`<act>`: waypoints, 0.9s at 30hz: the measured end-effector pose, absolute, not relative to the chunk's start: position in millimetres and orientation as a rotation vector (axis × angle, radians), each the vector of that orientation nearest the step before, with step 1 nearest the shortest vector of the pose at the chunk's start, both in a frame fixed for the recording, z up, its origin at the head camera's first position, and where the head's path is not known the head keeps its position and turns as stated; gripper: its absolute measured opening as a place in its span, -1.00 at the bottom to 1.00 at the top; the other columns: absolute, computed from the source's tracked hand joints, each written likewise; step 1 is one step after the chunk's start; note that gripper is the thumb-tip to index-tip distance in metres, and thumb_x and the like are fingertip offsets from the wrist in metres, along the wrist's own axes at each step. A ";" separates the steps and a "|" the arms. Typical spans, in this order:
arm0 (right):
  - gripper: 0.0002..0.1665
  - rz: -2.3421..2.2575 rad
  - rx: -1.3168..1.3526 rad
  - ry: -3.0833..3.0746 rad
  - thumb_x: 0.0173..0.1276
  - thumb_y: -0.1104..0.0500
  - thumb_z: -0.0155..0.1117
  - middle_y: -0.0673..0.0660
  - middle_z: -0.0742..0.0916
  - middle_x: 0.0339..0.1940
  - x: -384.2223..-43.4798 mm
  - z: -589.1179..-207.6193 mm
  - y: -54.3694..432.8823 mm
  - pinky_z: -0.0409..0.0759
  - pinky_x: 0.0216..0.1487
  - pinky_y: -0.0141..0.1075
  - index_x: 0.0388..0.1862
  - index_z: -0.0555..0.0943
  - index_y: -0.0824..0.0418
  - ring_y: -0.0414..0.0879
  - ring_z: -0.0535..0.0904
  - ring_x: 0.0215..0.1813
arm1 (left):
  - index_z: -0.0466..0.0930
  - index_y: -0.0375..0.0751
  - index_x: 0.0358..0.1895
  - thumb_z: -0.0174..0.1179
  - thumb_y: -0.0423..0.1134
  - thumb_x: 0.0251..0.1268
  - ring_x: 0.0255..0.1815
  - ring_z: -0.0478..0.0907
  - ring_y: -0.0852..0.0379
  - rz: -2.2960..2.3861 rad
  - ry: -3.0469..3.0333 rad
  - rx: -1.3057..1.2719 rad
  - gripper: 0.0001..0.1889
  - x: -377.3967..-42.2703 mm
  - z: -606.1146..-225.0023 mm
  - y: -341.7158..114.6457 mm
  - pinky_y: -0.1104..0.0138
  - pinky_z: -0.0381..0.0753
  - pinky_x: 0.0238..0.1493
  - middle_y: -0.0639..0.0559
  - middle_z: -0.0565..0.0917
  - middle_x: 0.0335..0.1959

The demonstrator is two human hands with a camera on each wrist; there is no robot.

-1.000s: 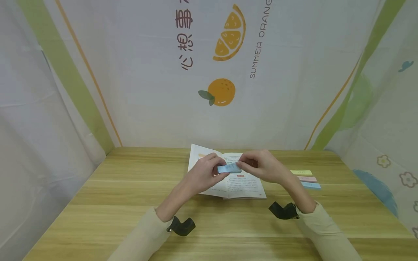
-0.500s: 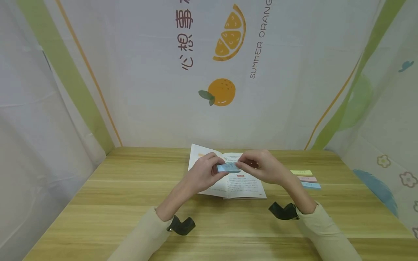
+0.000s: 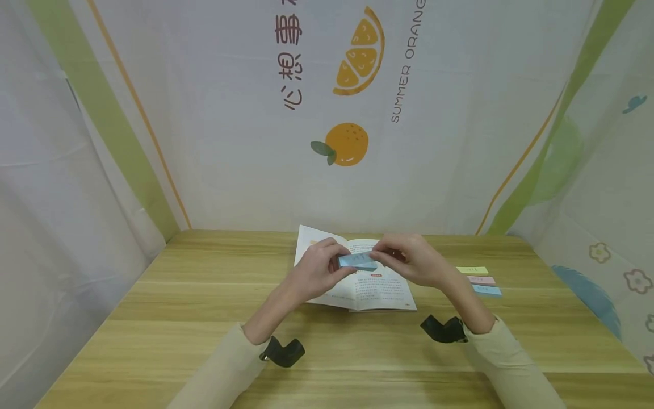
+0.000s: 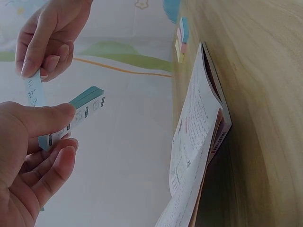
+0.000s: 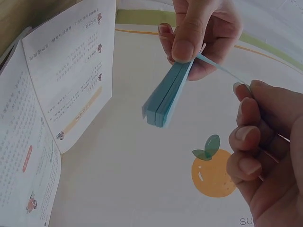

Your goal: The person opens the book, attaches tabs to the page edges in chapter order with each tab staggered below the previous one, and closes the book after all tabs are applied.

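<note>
- From my head view, light is bright, soft and even; only faint shadows lie on the pale wooden table (image 3: 153, 318).
- The picture bows at its edges like a wide lens.
- My wrist views look slightly hazy, the nearest fingers soft.

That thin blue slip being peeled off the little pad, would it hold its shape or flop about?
Probably floppy: the blue slip bends between the right hand and the blue sticky-note pad. It looks very light, since a fingertip pinch holds it. The pad seems stiffer: it juts straight from the left hand.
</note>
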State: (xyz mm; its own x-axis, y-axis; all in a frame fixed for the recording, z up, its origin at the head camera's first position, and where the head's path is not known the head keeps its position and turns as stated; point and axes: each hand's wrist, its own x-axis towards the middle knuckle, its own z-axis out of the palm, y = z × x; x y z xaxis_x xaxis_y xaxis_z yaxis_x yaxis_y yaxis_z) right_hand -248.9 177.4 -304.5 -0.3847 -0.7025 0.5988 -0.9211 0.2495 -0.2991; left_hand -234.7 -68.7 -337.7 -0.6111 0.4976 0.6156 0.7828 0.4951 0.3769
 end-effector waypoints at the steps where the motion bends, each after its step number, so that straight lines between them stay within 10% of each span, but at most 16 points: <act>1: -0.81 0.885 1.489 -2.186 0.28 0.49 0.36 -0.12 0.56 -0.52 -249.0 -304.2 177.4 0.35 -0.58 -0.44 -0.30 0.67 0.22 -0.33 0.33 -0.53 | 0.70 -0.30 -0.24 0.50 -0.29 0.15 -0.52 0.48 0.28 -0.903 -2.320 -1.055 -0.79 -234.9 -337.7 -68.9 0.35 0.42 -0.24 0.05 0.59 -0.38; 27: -0.86 1.225 1.165 -2.272 0.45 0.43 0.20 0.01 0.73 -0.39 -252.9 -306.2 191.1 0.61 -0.35 -0.39 -0.22 0.70 0.32 -0.20 0.64 -0.41 | 0.68 -0.35 -0.22 0.47 -0.36 0.17 -0.43 0.49 0.14 -1.092 -2.287 -0.973 -0.81 -237.9 -336.6 -77.0 0.41 0.58 -0.40 -0.07 0.61 -0.34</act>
State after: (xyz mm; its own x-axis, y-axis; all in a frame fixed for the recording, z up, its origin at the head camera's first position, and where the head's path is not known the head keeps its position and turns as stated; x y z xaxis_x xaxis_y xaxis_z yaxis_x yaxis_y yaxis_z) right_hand -252.9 191.1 -306.2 -0.6221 -0.5128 0.5917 -0.7762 0.3044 -0.5522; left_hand -237.9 -77.0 -336.6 -0.6649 0.4101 0.6243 0.7433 0.4456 0.4990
